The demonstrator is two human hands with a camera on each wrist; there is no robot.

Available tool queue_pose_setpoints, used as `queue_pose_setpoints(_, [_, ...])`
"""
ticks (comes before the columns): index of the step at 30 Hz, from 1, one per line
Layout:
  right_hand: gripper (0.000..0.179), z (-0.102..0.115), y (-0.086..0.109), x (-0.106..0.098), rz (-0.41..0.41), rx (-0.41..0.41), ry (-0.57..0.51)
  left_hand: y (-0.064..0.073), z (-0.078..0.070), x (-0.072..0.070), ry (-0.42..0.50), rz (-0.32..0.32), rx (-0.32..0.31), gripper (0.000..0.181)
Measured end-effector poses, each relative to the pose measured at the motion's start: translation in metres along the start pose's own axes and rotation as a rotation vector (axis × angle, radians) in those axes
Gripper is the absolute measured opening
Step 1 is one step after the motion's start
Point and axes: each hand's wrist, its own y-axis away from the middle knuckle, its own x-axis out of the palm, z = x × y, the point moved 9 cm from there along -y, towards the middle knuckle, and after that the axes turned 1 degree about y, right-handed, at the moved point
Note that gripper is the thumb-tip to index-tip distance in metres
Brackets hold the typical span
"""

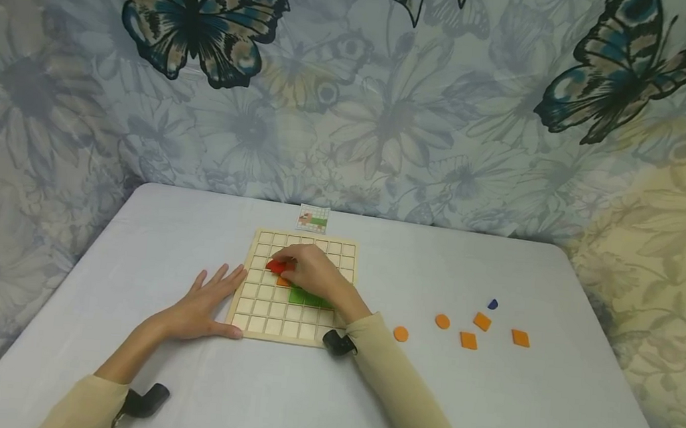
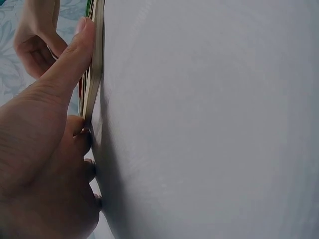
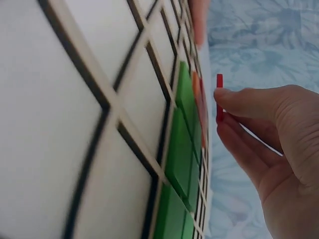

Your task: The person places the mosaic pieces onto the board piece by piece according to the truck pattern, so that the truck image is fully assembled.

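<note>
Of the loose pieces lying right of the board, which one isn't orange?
The small dark-blue piece, farthest back of the six. The other five, two circles and three squares, are all orange.

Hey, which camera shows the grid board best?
The head view: most of the grid board shows from above, with the right hand covering part. Left wrist shows mainly its edge; right wrist, a cropped, slanted close-up.

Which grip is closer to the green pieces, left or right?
Right. The right grip is over the board, close by the green pieces, pinching a red piece. The left grip is farther away, at the board's left edge.
</note>
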Motion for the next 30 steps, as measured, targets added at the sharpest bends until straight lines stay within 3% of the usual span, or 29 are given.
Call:
queue_pose_setpoints(7, [0.033,0.012,-0.006,0.012,0.028,-0.027,0.034,0.005,0.0,0.002,0.013,-0.006,0.004,0.115])
queue_pose_setpoints(16, [0.035,0.005,-0.015,0.015,0.044,0.039,0.026,0.001,-0.001,0.002,0.018,-0.008,0.016,0.115])
queue_pose_setpoints(30, [0.033,0.021,-0.023,0.027,0.057,-0.013,0.045,0.0,0.0,0.002,0.02,-0.007,0.024,0.115])
